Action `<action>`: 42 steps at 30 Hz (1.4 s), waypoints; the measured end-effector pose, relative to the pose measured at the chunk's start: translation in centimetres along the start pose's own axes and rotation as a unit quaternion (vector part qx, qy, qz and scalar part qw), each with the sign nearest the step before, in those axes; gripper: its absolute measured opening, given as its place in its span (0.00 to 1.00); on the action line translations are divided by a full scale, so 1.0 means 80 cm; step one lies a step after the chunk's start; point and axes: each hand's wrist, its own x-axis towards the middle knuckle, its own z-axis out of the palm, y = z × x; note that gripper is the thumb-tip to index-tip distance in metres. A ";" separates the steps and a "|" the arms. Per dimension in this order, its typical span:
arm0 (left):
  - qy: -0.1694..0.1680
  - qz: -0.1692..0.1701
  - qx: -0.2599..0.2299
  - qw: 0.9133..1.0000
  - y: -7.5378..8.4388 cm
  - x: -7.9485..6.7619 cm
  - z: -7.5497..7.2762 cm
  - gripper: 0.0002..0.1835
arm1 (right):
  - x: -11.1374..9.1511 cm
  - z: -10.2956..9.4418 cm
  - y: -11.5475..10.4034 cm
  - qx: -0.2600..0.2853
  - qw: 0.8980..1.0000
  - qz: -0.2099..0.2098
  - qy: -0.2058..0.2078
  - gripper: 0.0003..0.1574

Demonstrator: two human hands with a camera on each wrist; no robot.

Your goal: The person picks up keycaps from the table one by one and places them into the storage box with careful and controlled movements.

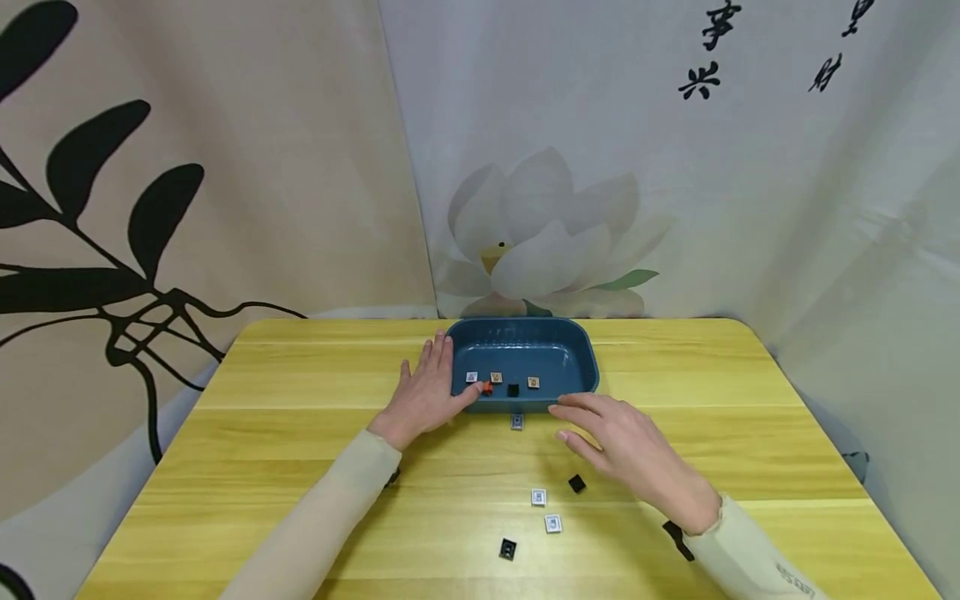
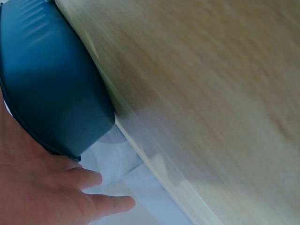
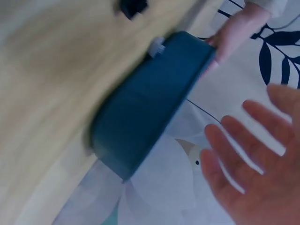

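A blue rectangular tray (image 1: 517, 333) stands at the back of the wooden table. My left hand (image 1: 426, 393) rests against its left end, fingers straight and spread, with the thumb over the front-left rim. Inside the tray lie several small square pieces, among them a black piece (image 1: 513, 390), a tan piece (image 1: 533, 382) and an orange-red piece (image 1: 487, 388) beside the left thumb. My right hand (image 1: 626, 442) hovers near the front-right corner, its fingers loosely extended and holding nothing. Against the tray's front wall sits a grey piece (image 1: 517, 422).
More small square pieces lie on the table (image 1: 750, 467) in front of the tray: a black piece (image 1: 577, 483), a white piece (image 1: 538, 497), another white piece (image 1: 552, 524) and a dark piece (image 1: 507, 549). A printed curtain (image 1: 315, 167) hangs behind the table's back edge.
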 end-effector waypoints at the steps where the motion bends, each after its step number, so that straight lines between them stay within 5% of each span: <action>1: 0.000 -0.001 0.000 1.000 0.000 0.000 0.000 0.59 | -0.004 0.002 0.001 0.003 1.000 -0.016 -0.003 0.23; 9: 0.003 -0.001 -0.002 1.000 -0.001 0.001 0.001 0.58 | -0.032 0.016 0.004 0.005 0.993 -0.104 -0.059 0.29; 23: 0.005 0.003 -0.002 1.000 -0.002 -0.001 0.001 0.58 | -0.061 0.032 0.006 0.025 0.981 -0.045 -0.187 0.39; 36: 0.010 0.003 -0.010 1.000 -0.001 -0.001 0.002 0.59 | -0.062 0.038 0.006 0.002 0.977 -0.033 -0.211 0.28; 42: 0.008 0.002 -0.008 1.000 -0.001 -0.001 0.001 0.59 | -0.062 0.040 0.008 -0.016 0.983 -0.067 -0.168 0.21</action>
